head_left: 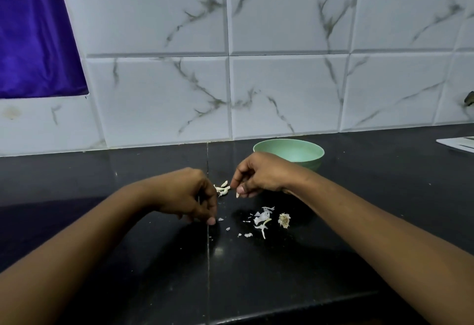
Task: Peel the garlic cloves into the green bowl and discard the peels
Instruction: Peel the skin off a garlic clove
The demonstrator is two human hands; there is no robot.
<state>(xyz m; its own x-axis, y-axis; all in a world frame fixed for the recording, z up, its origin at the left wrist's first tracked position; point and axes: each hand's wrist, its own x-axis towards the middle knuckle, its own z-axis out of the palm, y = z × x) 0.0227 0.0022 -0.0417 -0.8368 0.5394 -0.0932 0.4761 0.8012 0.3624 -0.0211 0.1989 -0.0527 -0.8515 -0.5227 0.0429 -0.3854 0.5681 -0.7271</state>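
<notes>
Your left hand (189, 196) curls, its hold hidden; your right hand (259, 176) pinches garlic bits (222, 188), screening the green bowl (311, 166), contents unclear.

Black counter (77, 176), marbled tiles (287, 93), purple cloth (33, 37)

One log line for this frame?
left hand: fingers curled, contents hidden | right hand: pinching garlic cloves | peels: on counter | green bowl: behind right hand

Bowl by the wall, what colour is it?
The bowl is pale mint green, clearest in the head view.
</notes>
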